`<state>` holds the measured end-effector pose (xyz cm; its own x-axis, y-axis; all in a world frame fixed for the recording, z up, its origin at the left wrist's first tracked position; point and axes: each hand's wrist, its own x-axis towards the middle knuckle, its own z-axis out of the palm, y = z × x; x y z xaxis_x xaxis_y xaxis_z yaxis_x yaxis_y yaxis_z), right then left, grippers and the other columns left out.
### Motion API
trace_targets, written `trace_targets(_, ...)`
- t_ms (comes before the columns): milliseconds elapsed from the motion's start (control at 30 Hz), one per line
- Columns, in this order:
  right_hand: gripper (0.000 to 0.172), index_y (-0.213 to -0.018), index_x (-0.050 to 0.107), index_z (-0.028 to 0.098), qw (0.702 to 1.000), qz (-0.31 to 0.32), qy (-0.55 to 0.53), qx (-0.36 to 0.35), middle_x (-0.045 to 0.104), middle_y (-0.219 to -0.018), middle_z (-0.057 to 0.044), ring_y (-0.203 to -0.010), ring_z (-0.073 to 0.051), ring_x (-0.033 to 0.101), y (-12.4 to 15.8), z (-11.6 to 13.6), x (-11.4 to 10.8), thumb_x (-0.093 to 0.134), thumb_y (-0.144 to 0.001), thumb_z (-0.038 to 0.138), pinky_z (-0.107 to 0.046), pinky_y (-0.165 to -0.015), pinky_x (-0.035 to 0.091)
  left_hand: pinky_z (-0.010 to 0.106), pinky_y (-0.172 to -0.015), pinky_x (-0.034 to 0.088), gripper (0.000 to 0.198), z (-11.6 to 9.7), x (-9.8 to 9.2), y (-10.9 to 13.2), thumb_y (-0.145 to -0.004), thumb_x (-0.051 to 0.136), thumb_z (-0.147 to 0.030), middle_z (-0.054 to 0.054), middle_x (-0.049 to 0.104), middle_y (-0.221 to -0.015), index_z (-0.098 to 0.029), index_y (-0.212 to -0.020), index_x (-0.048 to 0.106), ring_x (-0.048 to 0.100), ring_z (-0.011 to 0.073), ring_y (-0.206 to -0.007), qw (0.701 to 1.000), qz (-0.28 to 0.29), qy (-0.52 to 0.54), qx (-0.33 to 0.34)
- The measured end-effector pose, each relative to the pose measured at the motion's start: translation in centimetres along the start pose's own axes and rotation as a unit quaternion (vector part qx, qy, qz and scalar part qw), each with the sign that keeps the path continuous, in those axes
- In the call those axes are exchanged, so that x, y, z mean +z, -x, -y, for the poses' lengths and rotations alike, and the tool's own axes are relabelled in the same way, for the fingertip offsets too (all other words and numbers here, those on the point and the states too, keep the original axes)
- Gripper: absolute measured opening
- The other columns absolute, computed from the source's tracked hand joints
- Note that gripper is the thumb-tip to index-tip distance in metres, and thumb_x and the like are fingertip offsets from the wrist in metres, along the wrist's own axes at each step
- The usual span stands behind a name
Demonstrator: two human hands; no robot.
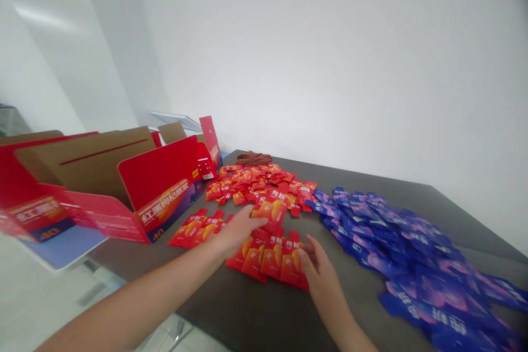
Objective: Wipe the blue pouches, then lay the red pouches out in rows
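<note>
My left hand (pixel 239 230) lies flat across red foil sachets, its fingertips reaching a loose sachet (pixel 268 212) at the front of the heap. Under and beyond it spreads a red sachet pile (pixel 256 184). My right hand (pixel 319 272) is curled at the right end of a tight row of red sachets (pixel 268 259), touching or nearly touching it. A smaller group of red sachets (pixel 197 229) lies left of my left hand. Right of the row, a large spread of blue sachets (pixel 396 236) covers the table.
The dark grey table (pixel 214 280) carries everything. Open red-and-kraft cardboard display boxes (pixel 160 176) with Chinese print stand along its left side. A brown cloth (pixel 253 158) lies at the far end. White walls rise behind.
</note>
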<state>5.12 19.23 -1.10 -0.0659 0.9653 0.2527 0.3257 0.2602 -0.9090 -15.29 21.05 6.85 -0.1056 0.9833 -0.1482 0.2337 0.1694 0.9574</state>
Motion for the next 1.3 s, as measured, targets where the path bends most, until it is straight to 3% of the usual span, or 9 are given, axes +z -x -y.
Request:
trace_targets(67, 0.055, -0.134, 0.047, 0.015, 0.995, 0.045, -0.076, 0.038, 0.072, -0.105, -0.012, -0.093, -0.025, 0.071, 0.8, 1.4, 1.0, 0.042, -0.092, 0.05, -0.04, -0.08, 0.058, 0.033, -0.084, 0.056, 0.03, 1.0, 0.3, 3.6, -0.084, 0.063, -0.023, 0.008, 0.071, -0.112, -0.016, -0.113, 0.057, 0.069, 0.0222, -0.099, 0.999, 0.03, 0.037, 0.002)
trace_targets(200, 0.061, -0.13, 0.049, 0.014, 0.979, 0.089, -0.136, 0.12, 0.067, -0.122, -0.014, -0.111, -0.028, 0.065, 3.3, 3.8, 3.2, 0.056, -0.083, 0.053, -0.039, -0.089, 0.055, 0.035, -0.09, 0.054, 0.052, 3.4, 0.9, 9.1, -0.074, 0.073, -0.023, 0.009, 0.069, -0.121, -0.017, -0.121, 0.052, 0.067, 0.0245, -0.107, 0.988, 0.07, 0.131, -0.054)
trace_targets(400, 0.043, -0.112, 0.061, 0.016, 0.963, 0.174, -0.135, 0.155, 0.073, -0.109, -0.009, -0.103, -0.028, 0.068, 5.7, 4.8, 4.7, 0.062, -0.081, 0.045, -0.038, -0.09, 0.054, 0.039, -0.106, 0.044, 0.051, 5.5, -1.2, 12.8, -0.079, 0.069, -0.047, 0.008, 0.066, -0.127, -0.021, -0.121, 0.059, 0.06, 0.026, -0.12, 0.961, 0.104, 0.251, -0.058)
trace_targets(600, 0.033, -0.109, 0.061, 0.018, 0.946, 0.218, -0.176, 0.161, 0.074, -0.11, -0.008, -0.101, -0.027, 0.07, 6.4, 5.9, 6.1, 0.062, -0.082, 0.037, -0.04, -0.09, 0.054, 0.043, -0.097, 0.051, 0.04, 6.6, -4.6, 13.8, -0.084, 0.064, -0.046, 0.008, 0.069, -0.12, -0.021, -0.115, 0.063, 0.065, 0.0281, -0.11, 0.956, 0.032, 0.287, -0.056)
trace_targets(733, 0.036, -0.108, 0.061, 0.017, 0.95, 0.204, -0.155, 0.179, 0.073, -0.113, -0.011, -0.106, -0.029, 0.068, 6.5, 6.0, 6.3, 0.063, -0.08, 0.041, -0.039, -0.088, 0.056, 0.04, -0.094, 0.052, 0.04, 7.3, -9.9, 13.6, -0.081, 0.061, -0.047, 0.004, 0.072, -0.114, -0.022, -0.111, 0.062, 0.068, 0.0265, -0.101, 0.978, -0.14, 0.154, -0.035)
trace_targets(867, 0.036, -0.103, 0.063, 0.016, 0.949, 0.188, -0.16, 0.199, 0.074, -0.11, -0.012, -0.107, -0.03, 0.067, 6.5, 6.4, 6.8, 0.066, -0.077, 0.041, -0.037, -0.085, 0.056, 0.037, -0.09, 0.052, 0.04, 7.9, -14.4, 13.3, -0.079, 0.052, -0.051, 0.003, 0.075, -0.101, -0.02, -0.104, 0.061, 0.068, 0.0274, -0.097, 0.964, -0.258, -0.019, -0.068)
trace_targets(1133, 0.035, -0.1, 0.062, 0.017, 0.912, 0.236, -0.212, 0.259, 0.067, -0.067, 0.0, -0.053, -0.018, 0.063, 7.9, 7.7, 11.7, 0.064, -0.077, 0.042, -0.026, -0.043, 0.044, 0.037, -0.076, 0.05, 0.035, 11.0, -15.7, 13.0, -0.077, 0.051, -0.046, 0.005, 0.075, -0.091, -0.02, -0.096, 0.065, 0.068, 0.0291, -0.085, 0.958, -0.227, -0.152, -0.089)
trace_targets(1200, 0.032, -0.098, 0.062, 0.016, 0.912, 0.242, -0.208, 0.256, 0.069, -0.071, -0.003, -0.056, -0.019, 0.064, 8.0, 8.0, 13.0, 0.062, -0.077, 0.04, -0.028, -0.045, 0.046, 0.038, -0.077, 0.049, 0.034, 11.2, -15.6, 13.0, -0.077, 0.052, -0.045, 0.005, 0.074, -0.088, -0.02, -0.095, 0.065, 0.067, 0.0291, -0.083, 0.957, -0.232, -0.156, -0.079)
trace_targets(1300, 0.029, -0.1, 0.061, 0.016, 0.924, 0.228, -0.207, 0.227, 0.073, -0.091, -0.007, -0.08, -0.022, 0.07, 7.3, 8.8, 14.0, 0.06, -0.078, 0.036, -0.031, -0.069, 0.055, 0.038, -0.08, 0.049, 0.036, 10.7, -15.5, 12.6, -0.079, 0.051, -0.047, 0.004, 0.072, -0.089, -0.02, -0.099, 0.062, 0.066, 0.0281, -0.085, 0.961, -0.232, -0.145, -0.048)
